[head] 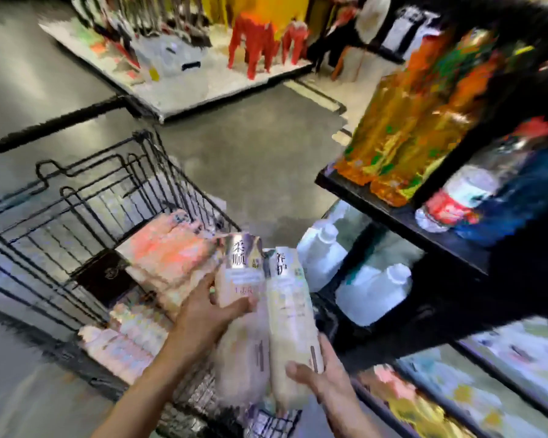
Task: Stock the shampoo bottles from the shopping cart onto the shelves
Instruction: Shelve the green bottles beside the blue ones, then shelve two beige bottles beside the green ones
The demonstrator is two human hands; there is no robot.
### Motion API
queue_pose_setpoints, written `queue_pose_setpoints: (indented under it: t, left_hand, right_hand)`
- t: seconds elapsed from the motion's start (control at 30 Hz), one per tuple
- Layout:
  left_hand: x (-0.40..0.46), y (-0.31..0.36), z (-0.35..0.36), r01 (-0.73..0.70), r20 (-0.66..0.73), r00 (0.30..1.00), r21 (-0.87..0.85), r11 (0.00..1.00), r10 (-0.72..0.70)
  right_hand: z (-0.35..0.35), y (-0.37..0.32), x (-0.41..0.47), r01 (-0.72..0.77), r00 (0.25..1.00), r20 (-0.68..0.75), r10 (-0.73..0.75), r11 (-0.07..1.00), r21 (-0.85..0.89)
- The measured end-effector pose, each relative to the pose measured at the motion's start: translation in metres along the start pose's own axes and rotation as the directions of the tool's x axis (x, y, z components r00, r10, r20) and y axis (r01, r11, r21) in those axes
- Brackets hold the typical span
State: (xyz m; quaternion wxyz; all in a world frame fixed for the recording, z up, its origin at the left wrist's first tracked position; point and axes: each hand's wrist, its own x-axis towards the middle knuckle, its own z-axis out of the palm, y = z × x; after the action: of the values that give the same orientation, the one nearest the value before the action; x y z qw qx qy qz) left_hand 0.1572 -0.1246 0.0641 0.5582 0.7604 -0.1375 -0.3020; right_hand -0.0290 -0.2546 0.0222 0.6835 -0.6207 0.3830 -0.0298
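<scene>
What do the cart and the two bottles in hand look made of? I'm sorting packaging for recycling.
Shopping cart: thin black wire grid, probably coated metal.
Pink bottle in the left hand and cream bottle in the right hand: smooth, opaque, lightly glossy, likely plastic, with shiny silver label tops that could be foil. Blur leaves this uncertain.

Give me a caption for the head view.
Each hand grips a shampoo bottle above the cart.
</scene>
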Motion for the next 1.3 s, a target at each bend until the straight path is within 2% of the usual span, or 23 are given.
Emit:
queue_pose_setpoints:
  t: [0.17,0.3,0.43,0.57,0.7,0.87,0.97,1.17,1.3]
  left_hand:
    - [-0.072,0.04,0.122,-0.098,0.233,0.968,0.018,0.995,0.092]
    - [-0.144,0.052,0.231,-0.157,0.416,0.898,-0.003,0.988,0.144]
    - [-0.214,0.06,0.336,-0.192,0.608,0.772,-0.057,0.98,0.186]
    - [-0.272,0.072,0.425,-0.193,0.762,0.617,-0.096,0.976,0.197]
    - [-0.315,0.079,0.492,-0.223,0.836,0.501,-0.124,0.967,0.223]
    - [-0.338,0.092,0.568,-0.227,0.876,0.437,-0.111,0.968,0.203]
    - [-0.343,0.106,0.617,-0.221,0.9,0.392,-0.11,0.969,0.192]
    - [-0.348,0.14,0.721,-0.255,0.906,0.356,-0.142,0.956,0.229]
    - [-0.355,0.167,0.785,-0.289,0.916,0.331,-0.132,0.948,0.228]
  right_hand:
    - [-0.1,0.037,-0.112,0.123,0.974,-0.211,-0.086,0.977,0.172]
    - [-0.175,0.072,-0.216,0.221,0.927,-0.362,-0.095,0.92,0.323]
    - [-0.235,0.103,-0.314,0.333,0.86,-0.503,-0.088,0.842,0.424]
    - [-0.283,0.13,-0.384,0.463,0.737,-0.67,-0.085,0.786,0.409]
    - [-0.322,0.154,-0.424,0.554,0.637,-0.766,-0.09,0.744,0.373]
    - [-0.372,0.171,-0.439,0.626,0.553,-0.83,-0.078,0.696,0.352]
    - [-0.417,0.175,-0.442,0.631,0.532,-0.845,-0.058,0.692,0.35]
    - [-0.526,0.179,-0.444,0.6,0.482,-0.873,-0.069,0.752,0.272]
    - [-0.593,0.179,-0.445,0.608,0.438,-0.898,-0.038,0.748,0.264]
